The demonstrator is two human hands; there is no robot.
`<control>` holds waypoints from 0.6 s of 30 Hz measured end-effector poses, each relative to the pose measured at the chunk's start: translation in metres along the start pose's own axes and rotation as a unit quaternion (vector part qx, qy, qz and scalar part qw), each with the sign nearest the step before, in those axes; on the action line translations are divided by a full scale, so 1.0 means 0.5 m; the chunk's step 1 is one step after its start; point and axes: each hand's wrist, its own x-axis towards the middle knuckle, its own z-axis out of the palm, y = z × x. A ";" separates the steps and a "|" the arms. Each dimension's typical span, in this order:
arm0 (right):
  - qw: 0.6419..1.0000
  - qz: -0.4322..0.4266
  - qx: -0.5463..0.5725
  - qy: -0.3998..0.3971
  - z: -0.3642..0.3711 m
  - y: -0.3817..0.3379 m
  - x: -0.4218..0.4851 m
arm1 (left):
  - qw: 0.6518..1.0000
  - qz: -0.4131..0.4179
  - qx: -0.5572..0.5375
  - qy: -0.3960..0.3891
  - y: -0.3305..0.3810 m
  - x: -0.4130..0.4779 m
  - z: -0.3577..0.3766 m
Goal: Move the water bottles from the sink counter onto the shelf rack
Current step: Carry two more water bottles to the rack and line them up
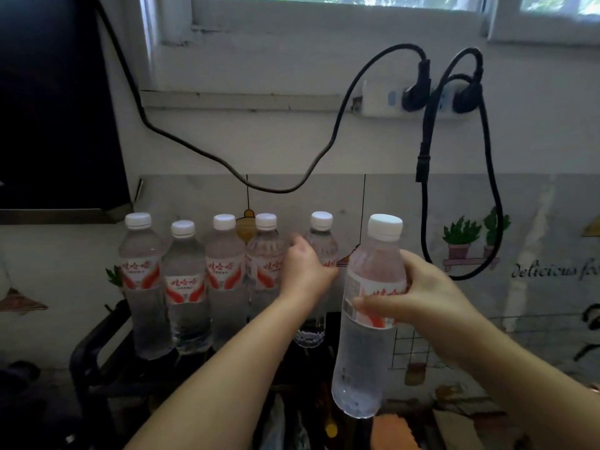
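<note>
Several clear water bottles with white caps and red-and-white labels stand in a row on the black shelf rack (97,339). The leftmost bottle (143,280) is at the rack's left end. My left hand (305,271) is wrapped around the label of the rightmost standing bottle (319,241), which is upright with its base on the rack. My right hand (418,293) grips another bottle (367,319) by its label. That bottle hangs in the air, slightly tilted, to the right of the row and nearer to me.
Black power cables (428,164) hang from a wall socket strip (383,99) above the rack. A dark appliance (55,102) stands at the upper left. A decorated wall sticker (539,271) covers the wall behind. Dim clutter lies below the rack.
</note>
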 end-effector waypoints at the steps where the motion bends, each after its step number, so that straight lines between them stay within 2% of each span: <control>1: 1.000 -0.001 0.004 0.003 0.003 -0.001 0.004 | 1.000 0.000 0.012 -0.003 0.000 0.000 0.001; 8: 0.999 -0.020 0.031 0.012 0.017 -0.006 0.038 | 0.998 0.008 0.066 -0.018 0.005 -0.004 -0.011; 11: 0.999 -0.028 0.041 0.006 0.019 -0.011 0.051 | 0.991 0.051 0.124 0.001 0.013 -0.008 -0.021; 14: 0.998 -0.039 0.054 0.012 0.022 -0.011 0.065 | 0.966 0.098 0.237 0.024 0.020 -0.007 -0.033; 18: 0.997 -0.047 0.052 0.021 0.029 -0.001 0.082 | 0.925 0.119 0.357 0.053 0.023 -0.003 -0.037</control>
